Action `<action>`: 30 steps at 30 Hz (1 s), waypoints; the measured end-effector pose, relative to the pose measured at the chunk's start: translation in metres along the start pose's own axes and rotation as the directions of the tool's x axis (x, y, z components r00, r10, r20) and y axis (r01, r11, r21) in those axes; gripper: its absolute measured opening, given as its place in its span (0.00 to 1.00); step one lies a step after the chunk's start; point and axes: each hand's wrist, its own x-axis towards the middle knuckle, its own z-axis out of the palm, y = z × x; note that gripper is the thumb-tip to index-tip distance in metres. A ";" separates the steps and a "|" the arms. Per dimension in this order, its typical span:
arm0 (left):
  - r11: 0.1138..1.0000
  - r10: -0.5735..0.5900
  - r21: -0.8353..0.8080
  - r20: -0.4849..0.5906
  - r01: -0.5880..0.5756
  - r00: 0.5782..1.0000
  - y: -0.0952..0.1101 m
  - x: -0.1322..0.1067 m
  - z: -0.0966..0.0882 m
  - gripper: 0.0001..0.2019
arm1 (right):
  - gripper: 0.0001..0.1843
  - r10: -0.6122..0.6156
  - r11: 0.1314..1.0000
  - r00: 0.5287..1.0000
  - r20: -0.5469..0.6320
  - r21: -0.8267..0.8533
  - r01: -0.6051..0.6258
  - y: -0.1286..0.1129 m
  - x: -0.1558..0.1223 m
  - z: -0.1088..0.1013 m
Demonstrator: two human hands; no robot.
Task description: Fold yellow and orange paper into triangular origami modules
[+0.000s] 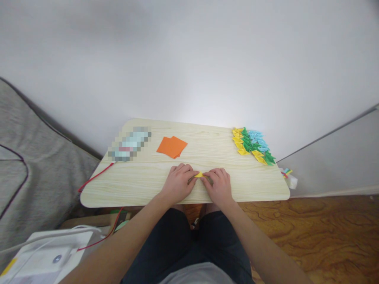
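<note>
Between my two hands, close above the tabletop near its front edge, is a small piece of folded yellow paper (200,174). My left hand (179,182) pinches its left end with thumb and forefinger. At the right end, my right hand (218,185) grips it in the same way. Fingers cover both ends, so the exact fold cannot be made out. Just beyond my left hand lie a few overlapping orange paper squares (171,146).
Folded yellow, green and blue paper pieces (251,144) lie grouped at the table's (142,185) far right. A blurred-out phone-like object (130,144) with a red cable (96,177) rests at the left. A white wall (189,71) stands behind; grey fabric (38,165) borders the left side.
</note>
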 end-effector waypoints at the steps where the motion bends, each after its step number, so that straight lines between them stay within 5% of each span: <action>1: 1.000 0.000 -0.004 -0.013 0.000 1.000 0.000 0.001 0.001 0.10 | 0.07 0.005 1.000 1.000 -0.001 0.026 -0.005 0.000 0.001 0.000; 7: 0.999 0.023 -0.023 -0.132 -0.026 0.991 0.000 0.018 -0.003 0.08 | 0.07 0.062 0.959 0.998 -0.027 0.278 -0.053 -0.001 0.023 -0.003; 13: 0.994 0.071 -0.059 -0.340 -0.096 0.938 0.004 0.070 -0.025 0.08 | 0.10 0.207 0.794 0.974 -0.088 0.597 -0.114 -0.011 0.080 -0.025; 22: 0.919 0.214 -0.135 -0.616 -0.370 0.758 0.030 0.163 -0.091 0.11 | 0.09 0.171 0.524 0.967 -0.187 0.849 0.071 -0.052 0.160 -0.092; 27: 0.884 0.233 -0.117 -0.730 -0.453 0.643 0.044 0.189 -0.113 0.14 | 0.10 0.117 0.414 0.963 -0.242 0.894 0.174 -0.065 0.186 -0.109; 30: 0.875 0.210 -0.137 -0.757 -0.465 0.618 0.047 0.196 -0.119 0.15 | 0.11 0.124 0.321 0.964 -0.237 0.928 0.187 -0.073 0.196 -0.115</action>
